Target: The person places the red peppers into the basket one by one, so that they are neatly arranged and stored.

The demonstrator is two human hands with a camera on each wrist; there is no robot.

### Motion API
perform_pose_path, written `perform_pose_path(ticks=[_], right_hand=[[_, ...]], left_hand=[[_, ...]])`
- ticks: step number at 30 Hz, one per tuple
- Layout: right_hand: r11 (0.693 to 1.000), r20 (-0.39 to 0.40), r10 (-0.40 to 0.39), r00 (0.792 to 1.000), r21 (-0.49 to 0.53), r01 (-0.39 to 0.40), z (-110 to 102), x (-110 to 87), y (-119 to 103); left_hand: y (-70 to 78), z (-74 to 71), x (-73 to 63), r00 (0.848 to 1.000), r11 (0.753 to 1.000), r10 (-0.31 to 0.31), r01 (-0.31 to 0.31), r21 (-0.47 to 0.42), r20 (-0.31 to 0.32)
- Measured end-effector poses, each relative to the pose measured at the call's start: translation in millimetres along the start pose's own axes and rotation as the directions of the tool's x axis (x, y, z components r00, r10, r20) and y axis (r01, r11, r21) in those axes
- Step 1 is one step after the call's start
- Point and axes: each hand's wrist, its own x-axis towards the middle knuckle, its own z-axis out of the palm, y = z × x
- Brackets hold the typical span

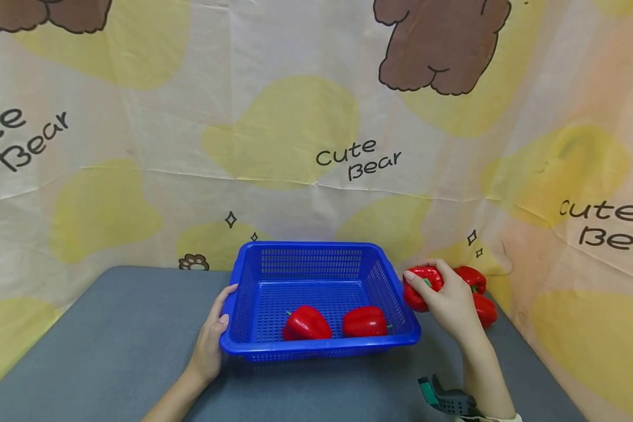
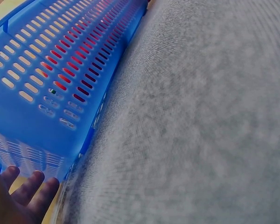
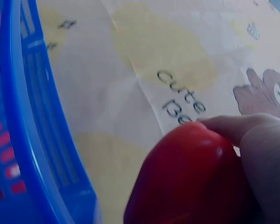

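Note:
A blue perforated plastic basket (image 1: 316, 346) stands on the table, with two red bell peppers lying inside near its front wall: one pepper (image 1: 307, 323) left of centre, the other pepper (image 1: 365, 322) to the right. My left hand (image 1: 211, 343) holds the basket's left rim, thumb and fingers at its edge; in the left wrist view its fingers (image 2: 41, 196) show beside the basket's end wall. Just outside the basket's right rim, my right hand (image 1: 451, 299) grips a red bell pepper (image 1: 415, 298). That pepper (image 3: 191, 182) fills the lower part of the right wrist view.
Two more red bell peppers lie on the table behind my right hand, a rear pepper (image 1: 472, 278) and a nearer pepper (image 1: 485, 310). A patterned cloth (image 1: 295, 135) hangs behind the grey table (image 1: 116, 351). A dark strap (image 1: 448, 400) sits at my right wrist.

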Motion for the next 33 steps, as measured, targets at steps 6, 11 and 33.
perform_pose_path(ticks=[6, 11, 33], right_hand=[[0.991, 0.094, -0.072, 0.993, 0.122, 0.061, 14, -1.1, -10], [0.991, 0.126, -0.082, 0.989, 0.116, 0.068, 29, -1.5, -13], [0.989, 0.269, -0.135, 0.954, 0.093, 0.114, 60, -2.0, -13]], left_hand=[[-0.5, -0.1, -0.3, 1.0, 1.0, 0.002, -0.002, -0.005, 0.002], [0.1, 0.0, -1.1, 1.0, 1.0, -0.005, 0.005, -0.01, -0.001], [-0.2, 0.0, 0.1, 1.0, 0.999, -0.011, 0.012, -0.033, 0.014]])
